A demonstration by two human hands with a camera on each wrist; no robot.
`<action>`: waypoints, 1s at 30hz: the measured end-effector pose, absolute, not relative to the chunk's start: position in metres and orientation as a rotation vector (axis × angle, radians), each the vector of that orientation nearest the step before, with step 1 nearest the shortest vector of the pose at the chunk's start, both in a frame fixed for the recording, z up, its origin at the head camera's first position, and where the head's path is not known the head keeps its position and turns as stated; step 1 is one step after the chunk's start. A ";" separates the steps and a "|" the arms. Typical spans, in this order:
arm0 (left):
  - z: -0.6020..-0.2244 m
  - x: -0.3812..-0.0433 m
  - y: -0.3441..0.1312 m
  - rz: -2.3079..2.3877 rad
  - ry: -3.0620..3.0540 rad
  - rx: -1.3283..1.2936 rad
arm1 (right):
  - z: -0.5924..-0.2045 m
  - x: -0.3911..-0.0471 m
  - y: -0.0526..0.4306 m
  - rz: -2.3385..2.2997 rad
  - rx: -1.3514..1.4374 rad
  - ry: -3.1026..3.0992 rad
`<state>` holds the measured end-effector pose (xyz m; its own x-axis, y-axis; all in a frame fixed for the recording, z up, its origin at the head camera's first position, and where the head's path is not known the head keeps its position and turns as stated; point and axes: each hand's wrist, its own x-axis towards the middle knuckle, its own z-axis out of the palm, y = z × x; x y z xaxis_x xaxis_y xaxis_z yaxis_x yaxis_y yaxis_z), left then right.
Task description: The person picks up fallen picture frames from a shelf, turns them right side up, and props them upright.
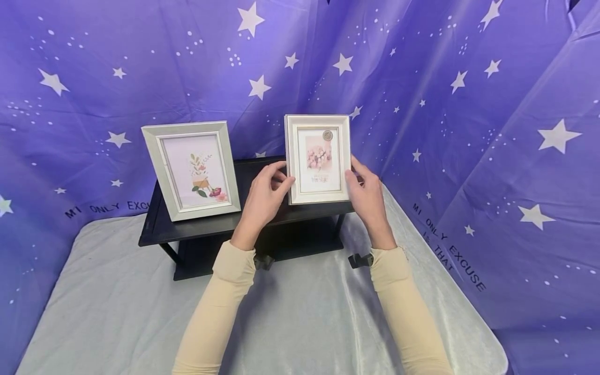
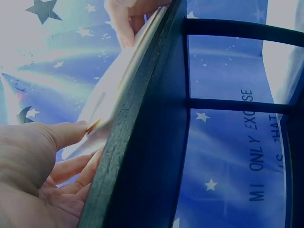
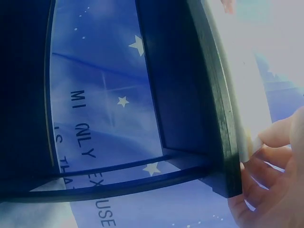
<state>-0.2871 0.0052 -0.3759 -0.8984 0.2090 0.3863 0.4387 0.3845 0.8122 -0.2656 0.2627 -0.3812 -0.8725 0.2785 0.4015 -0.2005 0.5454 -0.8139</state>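
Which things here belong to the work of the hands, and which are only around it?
Seem to belong:
- white picture frame, held at its sides
- left hand and right hand
- black shelf, just under that frame

Seem only around:
- grey-green picture frame on the shelf, untouched
- grey cloth
- starry purple curtain

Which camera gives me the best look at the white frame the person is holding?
The head view: it shows the white frame from the front, including the flower picture inside. Both wrist views catch it only at a steep slant, pale and washed out, with no picture readable.
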 end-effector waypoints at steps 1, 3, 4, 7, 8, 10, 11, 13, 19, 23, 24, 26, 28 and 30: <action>-0.376 -0.287 0.005 -1.538 -2.410 -0.582 | -0.382 -0.265 0.262 1.307 -0.050 -2.273; -0.377 -0.288 0.005 -1.569 -2.378 -0.597 | -0.382 -0.265 0.261 1.333 -0.032 -2.241; -0.377 -0.288 0.005 -1.580 -2.365 -0.605 | -0.382 -0.264 0.261 1.344 -0.023 -2.225; -0.378 -0.289 0.005 -1.616 -2.325 -0.625 | -0.384 -0.264 0.260 1.371 -0.007 -2.177; -0.378 -0.289 0.005 -1.627 -2.314 -0.629 | -0.384 -0.263 0.259 1.383 0.001 -2.161; -0.378 -0.289 0.006 -1.644 -2.299 -0.633 | -0.385 -0.263 0.259 1.410 0.027 -2.124; -0.379 -0.289 0.005 -1.649 -2.296 -0.635 | -0.385 -0.263 0.259 1.425 0.042 -2.106; -0.380 -0.290 0.005 -1.655 -2.290 -0.639 | -0.386 -0.262 0.259 1.451 0.075 -2.076; -0.383 -0.291 0.003 -1.672 -2.268 -0.661 | -0.389 -0.260 0.259 1.469 0.125 -2.031; -0.384 -0.291 0.000 -1.702 -2.262 -0.670 | -0.391 -0.258 0.259 1.460 0.159 -2.014; -0.385 -0.291 0.000 -1.711 -2.263 -0.675 | -0.392 -0.258 0.259 1.460 0.167 -2.008; -0.385 -0.290 0.000 -1.713 -2.278 -0.691 | -0.394 -0.257 0.258 1.453 0.179 -1.991; -0.385 -0.289 0.000 -1.704 -2.302 -0.711 | -0.396 -0.257 0.258 1.445 0.189 -1.965; -0.385 -0.288 0.000 -1.669 -2.346 -0.726 | -0.398 -0.258 0.257 1.434 0.195 -1.940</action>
<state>-0.2884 0.0004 -0.3854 -0.8664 0.2874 0.4083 0.4800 0.2542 0.8396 -0.2584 0.2569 -0.3976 -0.7397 0.2780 0.6128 -0.5045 0.3736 -0.7784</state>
